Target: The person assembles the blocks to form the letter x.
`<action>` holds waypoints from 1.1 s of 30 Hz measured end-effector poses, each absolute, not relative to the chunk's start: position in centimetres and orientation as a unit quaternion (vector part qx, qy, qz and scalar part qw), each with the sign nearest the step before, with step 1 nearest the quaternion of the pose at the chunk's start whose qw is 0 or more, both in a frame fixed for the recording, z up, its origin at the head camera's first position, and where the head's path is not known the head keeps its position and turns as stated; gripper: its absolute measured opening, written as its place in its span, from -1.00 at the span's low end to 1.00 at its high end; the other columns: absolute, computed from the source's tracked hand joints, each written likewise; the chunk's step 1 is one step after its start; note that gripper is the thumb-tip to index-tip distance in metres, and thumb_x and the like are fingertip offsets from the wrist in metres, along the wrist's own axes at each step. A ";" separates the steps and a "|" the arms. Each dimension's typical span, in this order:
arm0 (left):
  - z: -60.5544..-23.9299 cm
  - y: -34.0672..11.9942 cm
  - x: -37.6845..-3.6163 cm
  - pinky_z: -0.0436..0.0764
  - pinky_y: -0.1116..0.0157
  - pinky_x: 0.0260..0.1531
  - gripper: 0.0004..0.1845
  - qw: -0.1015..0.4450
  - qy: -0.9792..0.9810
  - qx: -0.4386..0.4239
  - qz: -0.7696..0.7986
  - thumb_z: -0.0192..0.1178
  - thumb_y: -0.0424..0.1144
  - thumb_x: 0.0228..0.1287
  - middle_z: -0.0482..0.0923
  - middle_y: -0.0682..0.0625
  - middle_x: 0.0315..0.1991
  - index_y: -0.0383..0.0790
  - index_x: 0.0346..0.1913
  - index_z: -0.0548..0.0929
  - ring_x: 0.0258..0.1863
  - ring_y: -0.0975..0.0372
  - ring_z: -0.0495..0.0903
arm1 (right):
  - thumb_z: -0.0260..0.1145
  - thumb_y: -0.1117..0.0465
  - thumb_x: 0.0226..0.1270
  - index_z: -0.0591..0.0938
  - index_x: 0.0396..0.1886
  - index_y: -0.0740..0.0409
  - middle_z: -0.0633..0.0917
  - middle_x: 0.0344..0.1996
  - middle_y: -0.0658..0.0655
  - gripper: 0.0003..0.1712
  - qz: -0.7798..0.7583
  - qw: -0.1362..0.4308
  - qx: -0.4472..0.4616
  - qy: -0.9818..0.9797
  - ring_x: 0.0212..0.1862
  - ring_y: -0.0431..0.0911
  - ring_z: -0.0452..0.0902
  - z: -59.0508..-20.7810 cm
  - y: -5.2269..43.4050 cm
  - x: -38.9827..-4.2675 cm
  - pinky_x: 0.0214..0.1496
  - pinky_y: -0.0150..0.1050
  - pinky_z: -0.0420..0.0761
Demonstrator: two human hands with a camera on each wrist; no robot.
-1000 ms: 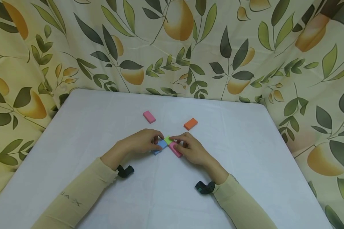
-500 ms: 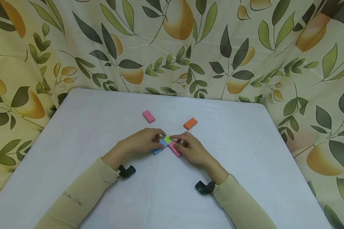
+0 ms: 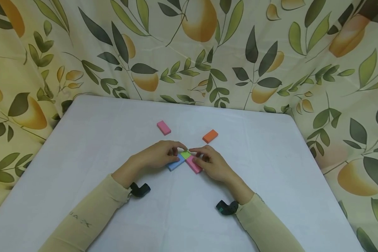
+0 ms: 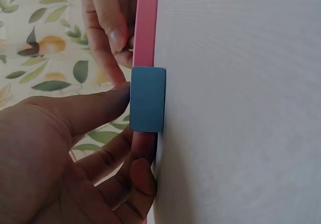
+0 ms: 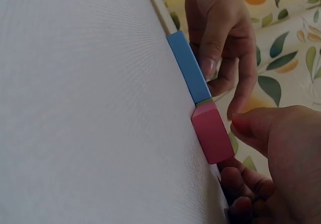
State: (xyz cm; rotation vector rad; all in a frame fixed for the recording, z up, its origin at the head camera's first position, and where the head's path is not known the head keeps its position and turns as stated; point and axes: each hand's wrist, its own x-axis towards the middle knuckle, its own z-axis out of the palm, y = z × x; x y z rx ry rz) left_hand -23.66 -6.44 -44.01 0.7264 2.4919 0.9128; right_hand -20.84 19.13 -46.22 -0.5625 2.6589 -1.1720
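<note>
Soft even light, faint shadows

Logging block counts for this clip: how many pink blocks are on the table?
2: one pink block lies alone at the far left; the other pink block is under the right hand. Hands may hide more.

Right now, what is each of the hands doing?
Left hand: pinches the blue block.
Right hand: pinches the pink block.

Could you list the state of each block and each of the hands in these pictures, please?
blue block: flat, touched by left hand
green block: between both hands' fingertips
near pink block: flat, touched by right hand
far pink block: flat, untouched
orange block: flat, untouched
</note>
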 end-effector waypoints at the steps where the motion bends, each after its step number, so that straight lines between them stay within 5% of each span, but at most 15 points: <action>1: -44.1 -6.5 -23.7 0.55 0.31 -0.15 -0.60 0.194 0.887 0.259 0.329 0.19 -0.09 0.36 0.55 0.20 -0.15 0.26 0.23 0.50 -0.17 0.29 0.54 | 0.20 -0.03 0.41 0.54 0.17 -0.39 0.52 -0.26 -0.09 -0.64 -0.393 0.091 -0.190 0.895 -0.24 -0.14 0.44 -46.2 19.1 -20.9 -0.23 -0.24 0.48; 33: -44.9 -7.2 -24.1 0.50 0.27 -0.22 -0.68 0.206 0.861 0.255 0.390 0.21 -0.11 0.34 0.57 0.14 -0.28 0.27 0.11 0.62 -0.25 0.23 0.49 | 0.30 0.08 0.34 0.63 0.13 -0.08 0.59 -0.15 -0.01 -0.63 -0.485 0.049 -0.125 0.864 -0.21 -0.05 0.56 -44.8 19.5 -21.8 -0.20 -0.31 0.53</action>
